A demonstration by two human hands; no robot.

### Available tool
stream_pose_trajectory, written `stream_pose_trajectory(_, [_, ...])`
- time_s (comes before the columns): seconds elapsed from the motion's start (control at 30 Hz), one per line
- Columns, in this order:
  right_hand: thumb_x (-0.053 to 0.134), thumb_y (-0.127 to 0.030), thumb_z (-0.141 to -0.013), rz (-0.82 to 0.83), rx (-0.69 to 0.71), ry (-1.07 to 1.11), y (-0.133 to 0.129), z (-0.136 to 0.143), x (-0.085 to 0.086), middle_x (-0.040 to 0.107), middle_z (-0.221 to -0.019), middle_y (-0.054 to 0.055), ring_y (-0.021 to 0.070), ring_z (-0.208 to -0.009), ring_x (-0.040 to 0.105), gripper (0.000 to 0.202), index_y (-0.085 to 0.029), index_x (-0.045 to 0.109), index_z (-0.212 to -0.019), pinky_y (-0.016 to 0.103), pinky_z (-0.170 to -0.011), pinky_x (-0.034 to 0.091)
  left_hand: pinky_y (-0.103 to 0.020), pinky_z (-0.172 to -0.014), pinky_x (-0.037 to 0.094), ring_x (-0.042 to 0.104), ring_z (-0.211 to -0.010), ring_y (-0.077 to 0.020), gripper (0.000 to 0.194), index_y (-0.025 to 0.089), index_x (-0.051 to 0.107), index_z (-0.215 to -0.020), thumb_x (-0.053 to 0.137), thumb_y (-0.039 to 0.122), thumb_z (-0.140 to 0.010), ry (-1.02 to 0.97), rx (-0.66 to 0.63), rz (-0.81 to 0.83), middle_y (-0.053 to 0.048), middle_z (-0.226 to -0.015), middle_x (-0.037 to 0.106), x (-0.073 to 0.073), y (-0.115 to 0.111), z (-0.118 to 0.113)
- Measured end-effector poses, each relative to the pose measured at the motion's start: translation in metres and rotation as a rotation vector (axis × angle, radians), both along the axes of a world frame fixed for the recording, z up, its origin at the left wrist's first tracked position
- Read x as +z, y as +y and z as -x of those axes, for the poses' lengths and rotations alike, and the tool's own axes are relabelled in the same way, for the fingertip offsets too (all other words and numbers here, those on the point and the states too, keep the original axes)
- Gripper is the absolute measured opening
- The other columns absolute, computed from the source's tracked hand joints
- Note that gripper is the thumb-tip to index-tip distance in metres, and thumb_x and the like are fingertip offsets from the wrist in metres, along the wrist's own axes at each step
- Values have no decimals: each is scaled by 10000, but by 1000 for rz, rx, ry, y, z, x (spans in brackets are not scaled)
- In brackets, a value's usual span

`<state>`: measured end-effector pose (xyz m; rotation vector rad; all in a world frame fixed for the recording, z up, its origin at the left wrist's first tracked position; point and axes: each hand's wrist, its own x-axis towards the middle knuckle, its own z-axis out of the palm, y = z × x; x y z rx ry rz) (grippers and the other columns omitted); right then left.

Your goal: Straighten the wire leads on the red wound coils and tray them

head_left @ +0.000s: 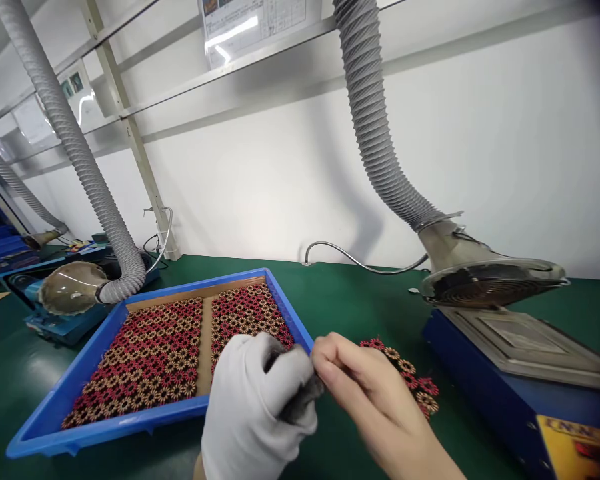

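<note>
My left hand [265,403] wears a white glove with dark, soiled fingertips. Its fingers are curled closed in front of the tray, around something I cannot make out. My bare right hand [367,393] meets it at the fingertips, thumb and forefinger pinched together; whatever lies between them is hidden. Just beyond the right hand, a loose group of ring-shaped wound coils [407,367], some red and some copper-coloured, lies on the green bench. Behind the gloved hand, more such coils [153,353] fill a blue tray [147,421] in two blocks, with bare brown lining between them.
At right, a fume hood [490,283] on a grey ribbed hose [370,100] hangs over a blue box [500,393] with a metal top. Another hose [80,147] and hood [73,288] stand left of the tray. A thin cable [355,257] runs along the wall.
</note>
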<state>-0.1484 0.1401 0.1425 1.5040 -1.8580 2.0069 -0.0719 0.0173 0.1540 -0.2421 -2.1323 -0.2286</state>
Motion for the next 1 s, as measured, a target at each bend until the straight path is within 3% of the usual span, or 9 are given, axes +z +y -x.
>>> stream_pose_trajectory(0.07, [417,-373,-925,-13,285,-393,-1,0,-2,284,-469,-75,82,-409,302,370,-207,365,-599,219,-392,267,-272,-509,430,493,-529,-141,208,206,547,-793,437,61,-693,25,14,20,-11,-610,539,0,0,-1])
stream_pose_trajectory(0.13, [428,-415,-918,78,407,-492,-1,2,-4,276,-422,-84,78,-373,323,414,-201,378,-567,220,-398,294,-257,-504,427,490,-528,-131,218,213,526,-767,432,48,-660,6,-54,-92,3,-603,521,-1,-2,-1])
stream_pose_trajectory(0.3, [587,-176,-846,136,-33,53,0,6,-3,641,-714,27,148,-668,586,70,-203,650,-829,250,-579,468,-221,-512,443,500,-516,-102,223,209,503,-737,413,25,-651,-60,-279,-397,18,-598,576,-3,-5,3])
stream_pose_trajectory(0.53, [503,-22,-827,172,-201,462,-4,2,0,597,-666,23,145,-632,546,183,-184,588,-811,275,-575,462,-233,-517,448,510,-537,-119,228,211,525,-744,412,44,-639,-35,-162,-207,12,-598,553,-1,-3,4])
stream_pose_trajectory(0.6, [455,-135,-881,74,-153,221,-6,0,-1,486,-580,-6,119,-540,453,213,-184,507,-681,251,-487,378,-252,-504,441,503,-534,-132,204,204,539,-732,418,59,-655,-48,-37,-74,-7,-612,544,0,-2,2])
stream_pose_trajectory(0.7, [421,-348,-918,31,228,-436,-8,0,-3,275,-450,-82,75,-380,286,365,-211,356,-585,218,-373,245,-269,-508,448,508,-539,-142,199,197,561,-745,425,64,-687,2,44,6,-22,-615,554,-1,-2,0])
stream_pose_trajectory(0.77, [431,-400,-910,97,364,-580,-7,3,-3,261,-409,-91,74,-350,296,400,-210,355,-566,215,-371,260,-254,-509,451,505,-538,-131,208,199,553,-741,424,52,-671,-1,-31,-101,-11,-606,547,-2,-3,1])
stream_pose_trajectory(0.9, [525,-300,-889,86,66,-114,0,7,0,587,-644,26,143,-618,548,229,-176,602,-712,253,-561,439,-196,-476,430,507,-509,-98,216,194,536,-699,418,29,-624,-117,-351,-527,7,-591,583,-3,-6,5])
stream_pose_trajectory(1.0, [567,-153,-854,87,4,110,0,8,0,643,-761,33,153,-703,593,109,-214,648,-893,252,-606,482,-176,-435,408,494,-466,-80,157,180,545,-702,462,75,-620,-251,-538,-856,13,-582,581,-5,-6,10])
